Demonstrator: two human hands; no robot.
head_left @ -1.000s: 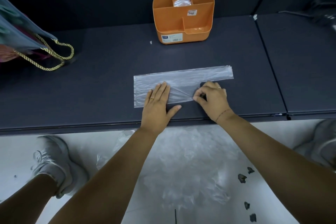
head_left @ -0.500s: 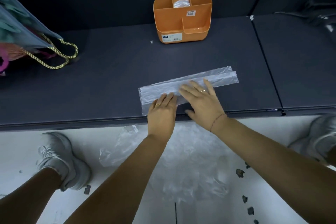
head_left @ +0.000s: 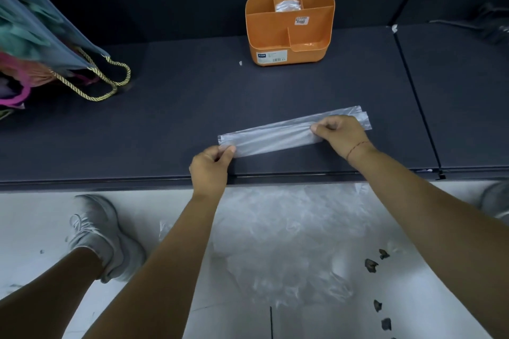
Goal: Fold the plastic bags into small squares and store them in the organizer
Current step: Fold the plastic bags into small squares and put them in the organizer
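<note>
Left hand (head_left: 210,166) and right hand (head_left: 340,135) each pinch the plastic bag (head_left: 275,137) near an end, a long narrow strip stretched between the fingers (head_left: 227,150) on the tabletop (head_left: 179,118). Beyond the fingers, the organizer (head_left: 289,33) already holds folded plastic (head_left: 287,5). This strip isn't a square yet, and a heap of bags (head_left: 289,242) waits on the floor below.
</note>
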